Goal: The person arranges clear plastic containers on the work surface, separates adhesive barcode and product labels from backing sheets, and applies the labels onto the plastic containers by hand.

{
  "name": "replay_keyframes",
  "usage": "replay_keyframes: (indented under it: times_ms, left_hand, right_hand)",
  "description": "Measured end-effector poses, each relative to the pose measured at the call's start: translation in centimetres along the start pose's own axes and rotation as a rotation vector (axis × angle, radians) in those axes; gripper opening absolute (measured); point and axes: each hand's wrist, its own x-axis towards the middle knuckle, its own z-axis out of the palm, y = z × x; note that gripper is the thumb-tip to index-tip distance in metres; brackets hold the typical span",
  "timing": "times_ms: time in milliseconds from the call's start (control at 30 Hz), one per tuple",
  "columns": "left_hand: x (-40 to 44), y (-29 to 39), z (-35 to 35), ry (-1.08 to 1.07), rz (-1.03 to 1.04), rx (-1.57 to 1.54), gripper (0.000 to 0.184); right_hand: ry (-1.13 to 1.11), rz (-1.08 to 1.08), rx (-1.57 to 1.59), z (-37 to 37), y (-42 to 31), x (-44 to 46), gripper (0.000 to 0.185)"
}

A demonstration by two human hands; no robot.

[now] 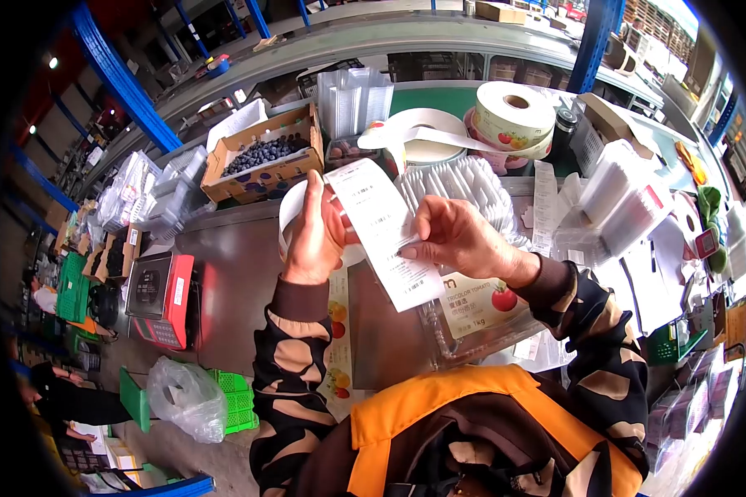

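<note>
A white strip of printed labels [379, 217] slants down in front of me, with small dark print along it. My left hand [313, 236] grips the strip from its left edge, thumb raised and the other fingers partly hidden behind it. From the right, the closed fingers of my right hand [464, 238] pinch at the strip's lower part. Below that hand lies a clear plastic clamshell box [443, 352] with a tricolor tomato label [482, 305] on it. Printed tomato stickers [339, 319] run down the table beneath my left forearm.
Left of me is a red scale [162, 298]. Behind my hands stand a cardboard box of blueberries [265, 157], stacked clear trays [355, 103], a row of plastic containers [464, 186] and large label rolls [515, 112]. More containers [626, 203] and papers sit at right.
</note>
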Motion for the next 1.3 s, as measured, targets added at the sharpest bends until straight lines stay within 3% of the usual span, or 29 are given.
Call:
replay_keyframes:
  times_ms: [67, 133, 267, 333, 567, 667, 800, 967, 1067, 1133, 1200, 1300]
  left_hand:
    - [-1.6, -2.5, 2.6, 0.082, 0.068, 0.092, 0.048]
    - [-1.8, -4.5, 3.5, 0.121, 0.146, 0.310, 0.036]
    - [-1.0, -6.0, 3.8, 0.178, 0.216, 0.178, 0.028]
    - [-1.3, -6.2, 4.2, 0.197, 0.165, 0.158, 0.027]
    - [-0.7, -8.2, 4.1, 0.185, 0.104, 0.137, 0.026]
    - [-0.9, -9.2, 4.0, 0.203, 0.153, 0.187, 0.027]
    - [-1.3, -10.6, 4.1, 0.282, 0.195, 0.242, 0.028]
    - [-1.2, -11.4, 3.1, 0.388, 0.216, 0.128, 0.027]
    - [-0.4, -10.6, 1.3, 0.562, 0.236, 0.087, 0.022]
    - [-0.3, -9.3, 1.2, 0.593, 0.253, 0.054, 0.019]
    - [-0.6, -8.7, 1.1, 0.552, 0.181, 0.054, 0.020]
    - [-0.8, -8.7, 0.6, 0.489, 0.102, 0.098, 0.026]
  right_hand:
    - [0.104, 0.028, 0.007, -0.2, 0.0, 0.1, 0.025]
    - [0.073, 0.041, -0.062, -0.8, -0.4, -0.4, 0.029]
    - [0.052, -0.041, -0.308, -1.3, -1.0, -1.9, 0.044]
    - [0.130, -0.008, -0.438, -1.5, -1.4, -2.4, 0.040]
    - [0.213, -0.469, -0.944, -2.6, -0.3, -3.4, 0.022]
    - [0.194, -0.499, -1.004, -2.6, -0.3, -3.4, 0.022]
    - [0.210, -0.271, -0.768, -2.9, 0.9, -3.1, 0.020]
    - [0.092, -0.497, -0.909, -3.3, 0.8, -2.4, 0.017]
    - [0.175, -0.151, -0.305, -6.3, 0.7, -0.2, 0.017]
    - [0.389, -0.041, -0.332, -11.4, 2.0, 2.8, 0.021]
    - [0.430, 0.110, -0.514, -14.5, 3.5, 4.7, 0.021]
    - [0.322, 0.185, -0.675, -14.5, 5.0, 6.3, 0.025]
